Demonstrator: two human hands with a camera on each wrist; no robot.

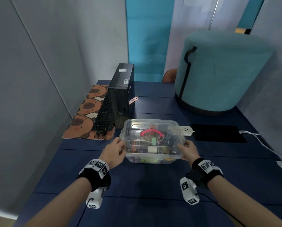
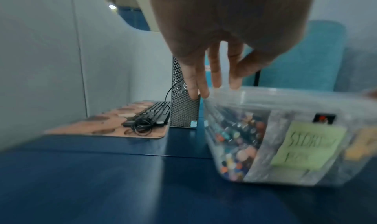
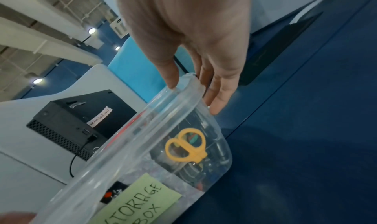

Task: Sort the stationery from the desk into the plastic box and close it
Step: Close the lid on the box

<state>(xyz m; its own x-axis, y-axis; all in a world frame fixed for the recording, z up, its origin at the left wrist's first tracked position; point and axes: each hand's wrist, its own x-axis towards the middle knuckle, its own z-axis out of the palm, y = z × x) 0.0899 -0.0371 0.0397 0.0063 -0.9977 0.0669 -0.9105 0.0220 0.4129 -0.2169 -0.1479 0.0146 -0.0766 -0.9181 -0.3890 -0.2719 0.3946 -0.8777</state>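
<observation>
**Box held at both ends**

The plastic box sits on the blue worktop, lid on, its long side running left to right. The left hand holds its left end, fingers fairly straight on the rim. The right hand holds the right end, thumb on the lid, fingers down the side.

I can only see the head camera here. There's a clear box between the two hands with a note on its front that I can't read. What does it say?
Observer: In the right wrist view the green note reads STORAGE BOX.
Operator: Anything recognisable inside?
Observer: Yes, yellow-handled scissors lie against the wall of the plastic box at the right hand's end.
Operator: And at the other end?
Observer: The left wrist view shows a row of coloured pens packed there, though blurred.
Operator: How is the right hand holding on?
Observer: Its thumb lies on the lid rim, its fingers down the outside.
</observation>
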